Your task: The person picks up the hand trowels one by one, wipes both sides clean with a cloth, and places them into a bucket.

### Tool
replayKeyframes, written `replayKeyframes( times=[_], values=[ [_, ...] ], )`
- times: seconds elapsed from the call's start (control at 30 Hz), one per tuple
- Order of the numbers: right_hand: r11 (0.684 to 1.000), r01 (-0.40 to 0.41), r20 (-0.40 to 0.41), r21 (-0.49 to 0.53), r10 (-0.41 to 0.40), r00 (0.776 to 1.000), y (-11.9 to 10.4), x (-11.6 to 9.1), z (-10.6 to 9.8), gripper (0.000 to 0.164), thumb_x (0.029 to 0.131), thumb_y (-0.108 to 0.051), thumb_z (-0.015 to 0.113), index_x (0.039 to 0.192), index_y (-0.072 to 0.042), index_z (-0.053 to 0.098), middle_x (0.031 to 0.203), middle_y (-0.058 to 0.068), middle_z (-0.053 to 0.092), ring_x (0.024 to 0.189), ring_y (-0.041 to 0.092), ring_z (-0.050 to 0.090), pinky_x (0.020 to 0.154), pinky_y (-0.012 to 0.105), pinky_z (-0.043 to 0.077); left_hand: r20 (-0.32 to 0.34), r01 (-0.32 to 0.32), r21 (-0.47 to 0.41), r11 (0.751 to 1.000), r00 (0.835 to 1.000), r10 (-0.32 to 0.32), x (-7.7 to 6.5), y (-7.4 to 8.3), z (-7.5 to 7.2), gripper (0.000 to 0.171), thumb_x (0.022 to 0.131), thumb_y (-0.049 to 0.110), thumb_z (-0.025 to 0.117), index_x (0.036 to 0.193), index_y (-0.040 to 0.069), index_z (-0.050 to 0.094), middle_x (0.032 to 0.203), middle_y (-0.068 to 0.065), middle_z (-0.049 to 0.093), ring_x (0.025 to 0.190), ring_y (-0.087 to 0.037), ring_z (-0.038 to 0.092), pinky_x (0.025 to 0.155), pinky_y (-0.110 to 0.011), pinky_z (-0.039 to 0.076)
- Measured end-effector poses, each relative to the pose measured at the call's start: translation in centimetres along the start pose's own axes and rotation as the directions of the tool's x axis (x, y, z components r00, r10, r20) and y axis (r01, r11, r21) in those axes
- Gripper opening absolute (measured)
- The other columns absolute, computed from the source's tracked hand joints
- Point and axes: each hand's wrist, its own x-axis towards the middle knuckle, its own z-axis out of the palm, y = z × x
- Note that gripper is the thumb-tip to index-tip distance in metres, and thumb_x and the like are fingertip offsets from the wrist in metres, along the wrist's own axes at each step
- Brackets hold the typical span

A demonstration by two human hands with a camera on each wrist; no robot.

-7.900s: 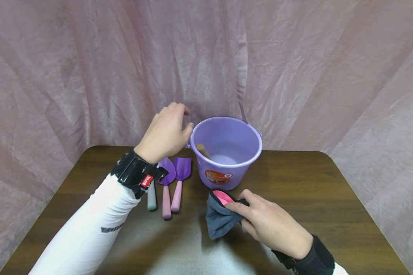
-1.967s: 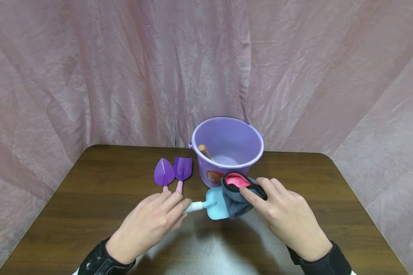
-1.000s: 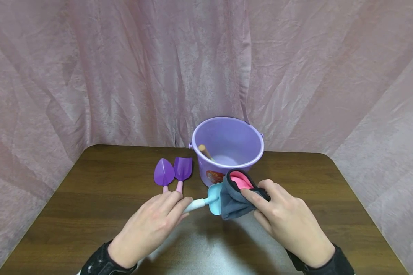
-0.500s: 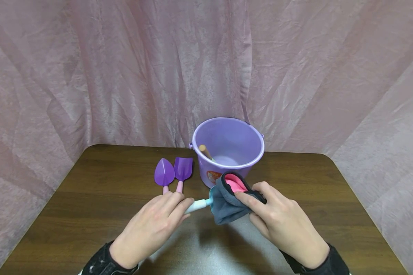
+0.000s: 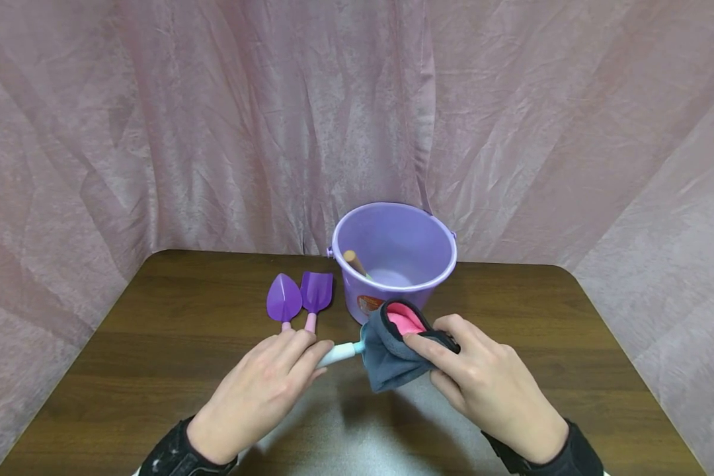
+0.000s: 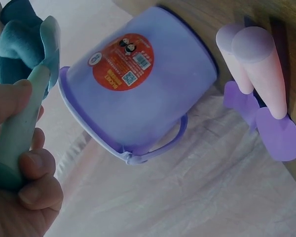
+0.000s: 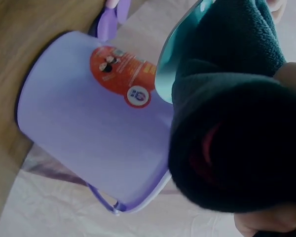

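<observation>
My left hand [image 5: 262, 393] grips the pale green handle [image 5: 338, 354] of a small toy shovel, fingers curled round it in the left wrist view. Its light blue blade [image 7: 173, 61] points right and is mostly hidden in the head view by a folded cloth [image 5: 389, 360]. That cloth is fuzzy grey-blue outside, pink inside, with a black edge. My right hand [image 5: 494, 387] pinches it by the edged side, thumb near the pink fold, and it wraps against the blade. Both are held above the table, in front of the bucket.
A lilac bucket [image 5: 413, 289] with an orange label stands behind the hands, a wooden handle [image 5: 353, 261] leaning inside. Two purple toy shovels with pink handles, one pointed [image 5: 283, 299] and one square [image 5: 317, 292], lie left of it. A pink curtain [image 5: 357, 119] hangs behind the table [image 5: 172, 317].
Since the oldest frame, my left hand has come down from beside the bucket and taken the pale green shovel. My right hand's cloth has moved left over the blade, which was largely bare two seconds ago.
</observation>
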Motion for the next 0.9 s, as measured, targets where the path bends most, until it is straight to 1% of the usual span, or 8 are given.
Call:
replayKeyframes(
  times=[0.13,0.27,0.37,0.47,0.5,0.57,0.73,0.9],
  values=[
    [0.997,-0.011,0.011,-0.075,0.012,1.0,0.1,0.0,-0.2,0.043,0.103,-0.016,0.041,0.124,-0.022,0.078,0.106,0.008,0.064,0.079,0.019,0.062,0.037,0.025,0.036,-0.008,0.007,-0.009,1.0,1.0,-0.007,0.0,-0.1,-0.1,0.045,0.118,0.032,0.032,0.124,0.001,0.065,0.103,-0.005,0.058,0.086,-0.02,0.059,0.085,-0.038,0.058],
    [0.992,-0.027,0.035,-0.124,0.031,0.999,0.2,-0.1,-0.4,0.042,0.106,-0.019,0.04,0.122,-0.023,0.078,0.106,0.008,0.064,0.082,0.021,0.064,0.036,0.028,0.037,-0.014,0.008,-0.014,1.0,1.0,-0.008,0.1,-0.1,-0.2,0.045,0.118,0.031,0.032,0.124,0.001,0.065,0.102,-0.005,0.058,0.085,-0.019,0.058,0.085,-0.038,0.058],
    [0.989,-0.038,0.059,-0.146,0.047,0.997,0.4,-0.2,-0.6,0.041,0.11,-0.023,0.039,0.123,-0.022,0.078,0.107,0.009,0.063,0.084,0.022,0.064,0.036,0.031,0.041,-0.028,-0.001,-0.012,1.0,1.0,0.0,0.2,-0.2,-0.3,0.044,0.118,0.03,0.033,0.122,0.001,0.066,0.1,-0.004,0.057,0.081,-0.019,0.054,0.075,-0.033,0.055],
    [0.986,-0.051,0.083,-0.161,0.065,0.994,0.5,-0.4,-0.9,0.042,0.112,-0.026,0.037,0.124,-0.022,0.076,0.108,0.009,0.062,0.086,0.024,0.064,0.037,0.035,0.044,-0.038,-0.007,-0.007,1.0,0.999,0.007,0.3,-0.3,-0.4,0.043,0.118,0.029,0.033,0.12,0.0,0.066,0.097,-0.004,0.055,0.078,-0.019,0.049,0.066,-0.029,0.047],
    [0.985,-0.055,0.087,-0.166,0.07,0.994,0.6,-0.4,-1.0,0.042,0.112,-0.026,0.036,0.124,-0.022,0.076,0.109,0.009,0.062,0.087,0.024,0.065,0.037,0.036,0.044,-0.04,-0.008,-0.006,1.0,0.999,0.008,0.3,-0.4,-0.5,0.043,0.118,0.029,0.033,0.12,0.0,0.066,0.097,-0.004,0.054,0.077,-0.019,0.047,0.064,-0.028,0.044],
    [0.983,-0.059,0.092,-0.174,0.076,0.993,0.7,-0.4,-1.1,0.042,0.112,-0.026,0.036,0.124,-0.022,0.076,0.109,0.01,0.062,0.088,0.025,0.065,0.038,0.037,0.045,-0.039,-0.007,-0.006,1.0,0.999,0.007,0.3,-0.4,-0.6,0.043,0.118,0.029,0.033,0.12,0.0,0.065,0.096,-0.004,0.054,0.076,-0.019,0.045,0.063,-0.027,0.041],
    [0.979,-0.047,0.084,-0.199,0.065,0.994,0.8,-0.4,-1.3,0.041,0.113,-0.025,0.036,0.123,-0.021,0.075,0.107,0.01,0.062,0.087,0.026,0.064,0.039,0.039,0.047,-0.04,-0.009,-0.007,1.0,0.999,0.009,0.3,-0.5,-0.7,0.043,0.118,0.028,0.033,0.12,-0.001,0.065,0.096,-0.004,0.053,0.076,-0.018,0.045,0.063,-0.027,0.041],
    [0.973,-0.033,0.058,-0.228,0.048,0.997,0.8,-0.3,-1.5,0.039,0.113,-0.022,0.037,0.121,-0.02,0.075,0.105,0.011,0.061,0.08,0.026,0.06,0.036,0.037,0.043,-0.046,-0.01,0.001,1.0,0.999,0.01,0.3,-0.5,-0.7,0.044,0.118,0.027,0.033,0.121,-0.001,0.066,0.096,-0.005,0.054,0.077,-0.019,0.047,0.064,-0.028,0.043]
  ],
)
